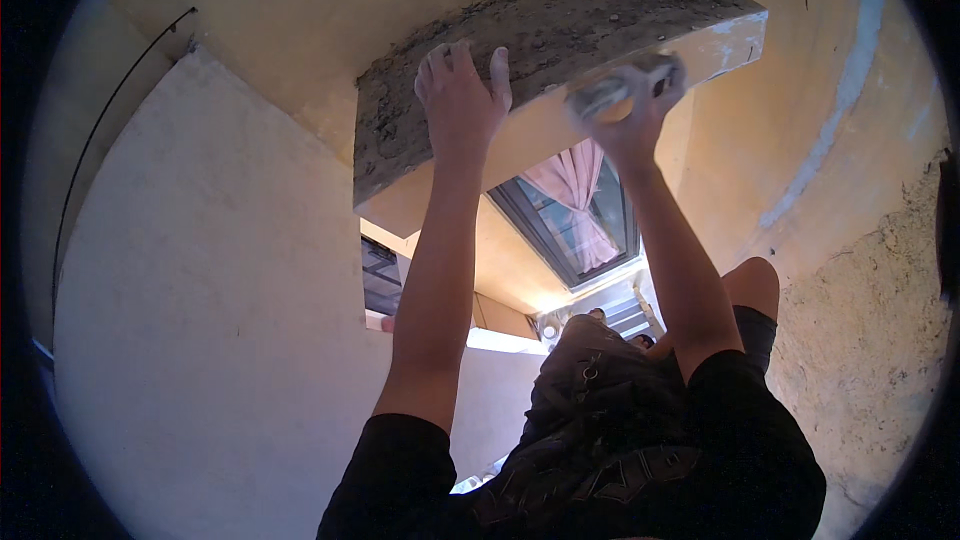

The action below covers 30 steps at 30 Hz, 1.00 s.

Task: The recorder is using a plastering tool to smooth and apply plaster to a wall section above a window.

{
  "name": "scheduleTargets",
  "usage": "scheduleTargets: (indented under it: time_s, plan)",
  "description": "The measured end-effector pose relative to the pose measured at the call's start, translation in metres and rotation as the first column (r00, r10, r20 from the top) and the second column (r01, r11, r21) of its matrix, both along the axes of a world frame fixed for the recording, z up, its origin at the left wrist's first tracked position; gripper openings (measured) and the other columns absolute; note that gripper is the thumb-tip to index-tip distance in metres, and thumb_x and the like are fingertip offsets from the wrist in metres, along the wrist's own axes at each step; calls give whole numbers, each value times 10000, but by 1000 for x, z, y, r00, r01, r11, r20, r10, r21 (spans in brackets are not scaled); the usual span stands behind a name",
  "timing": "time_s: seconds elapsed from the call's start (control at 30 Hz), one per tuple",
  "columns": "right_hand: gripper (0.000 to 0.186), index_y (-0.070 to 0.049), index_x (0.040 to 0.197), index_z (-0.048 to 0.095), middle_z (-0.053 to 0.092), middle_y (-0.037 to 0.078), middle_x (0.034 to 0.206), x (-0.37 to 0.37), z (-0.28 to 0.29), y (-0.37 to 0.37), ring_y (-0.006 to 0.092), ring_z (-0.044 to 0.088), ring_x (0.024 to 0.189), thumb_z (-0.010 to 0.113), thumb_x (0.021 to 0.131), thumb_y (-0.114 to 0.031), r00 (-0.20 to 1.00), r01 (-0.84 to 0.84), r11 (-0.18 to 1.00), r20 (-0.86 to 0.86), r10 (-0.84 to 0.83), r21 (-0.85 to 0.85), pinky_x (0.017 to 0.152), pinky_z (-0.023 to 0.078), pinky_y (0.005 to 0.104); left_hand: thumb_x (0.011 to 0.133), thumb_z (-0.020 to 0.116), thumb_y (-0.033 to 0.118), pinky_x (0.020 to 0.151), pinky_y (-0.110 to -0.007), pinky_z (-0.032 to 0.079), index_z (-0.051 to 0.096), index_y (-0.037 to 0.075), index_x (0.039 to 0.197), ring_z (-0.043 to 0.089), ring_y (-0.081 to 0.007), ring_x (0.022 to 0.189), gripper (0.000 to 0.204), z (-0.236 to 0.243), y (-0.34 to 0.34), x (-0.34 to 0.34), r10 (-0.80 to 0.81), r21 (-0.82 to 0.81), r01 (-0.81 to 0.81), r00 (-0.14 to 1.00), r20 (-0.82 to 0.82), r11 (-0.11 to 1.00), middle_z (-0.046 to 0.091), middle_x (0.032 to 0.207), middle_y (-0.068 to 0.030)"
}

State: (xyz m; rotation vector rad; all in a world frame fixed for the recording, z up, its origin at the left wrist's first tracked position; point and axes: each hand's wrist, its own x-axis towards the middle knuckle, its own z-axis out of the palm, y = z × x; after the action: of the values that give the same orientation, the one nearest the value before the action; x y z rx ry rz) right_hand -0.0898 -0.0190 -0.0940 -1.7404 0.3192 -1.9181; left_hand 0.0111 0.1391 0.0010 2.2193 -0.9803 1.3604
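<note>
My left hand (462, 105) lies on the gritty, dark top of a wall ledge (560, 25), its fingers stretched out and its thumb apart. Nothing is held in it. To its right, my right hand (640, 125) is curled round a grey-white piece (600, 92), smeared by motion, whose kind I cannot make out. That piece is up against the ledge's yellowish front face (535, 140). White patches mark the right end of this face.
Below the ledge is a dark-framed window (560, 220) with a tied pink curtain (575, 185). A white wall panel (220, 270) fills the left. On the right, the yellow wall (800, 90) has a pale streak and rough plaster (860, 340). A thin black cable (95, 140) hangs far left.
</note>
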Motion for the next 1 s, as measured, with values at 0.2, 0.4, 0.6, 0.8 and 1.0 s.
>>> scheduleTargets:
  time_s: [0.2, 0.4, 0.6, 0.8, 1.0]
  plan:
    - [582, -104, 1060, 529, 366, 178, 1324, -52, -1, 44, 342, 315, 1322, 820, 558, -159, 958, -287, 951, 35, 284, 117, 1071, 314, 424, 894, 594, 376, 904, -508, 418, 603, 0, 1043, 538, -393, 1009, 405, -4, 13, 5, -16, -40, 17, 999, 31, 999, 559, 1011, -214]
    - [719, -81, 1220, 441, 438, 116, 1228, -106, -21, 55, 287, 383, 1267, 798, 613, -227, 726, -688, 637, 337, 600, 349, 1035, 368, 402, 852, 651, 175, 911, -463, 436, 618, 30, 1048, 572, -348, 1014, 246, -6, 2, -26, -493, -40, 498, 865, 91, 866, 615, 1037, -166]
    - [981, -57, 1471, 239, 426, 118, 1287, -120, -13, 54, 213, 491, 1152, 708, 765, -551, 468, -884, 388, 486, 738, 262, 987, 427, 345, 844, 575, 51, 969, -424, 442, 600, 18, 1177, 566, -352, 1126, 336, -51, -5, -138, -836, 33, 905, 405, -370, 424, 610, 1195, -183]
    - [1005, -48, 1464, 280, 501, 108, 1255, -134, -13, 53, 205, 469, 1225, 711, 753, -614, 355, -904, 179, 446, 822, 388, 1053, 368, 369, 803, 668, 24, 918, -410, 480, 614, 5, 1151, 605, -346, 1052, 353, -56, -5, -152, -834, -98, 851, 472, -286, 515, 639, 1132, -165]
    - [581, 42, 1434, 339, 461, 179, 1378, -153, 17, 63, 225, 466, 1264, 529, 962, -238, 365, -882, 221, 307, 879, 416, 1053, 365, 341, 914, 640, 85, 719, -265, 557, 635, -42, 1073, 649, -123, 834, 204, -34, 2, -160, -910, -825, 386, 122, -396, 412, 674, 979, -90]
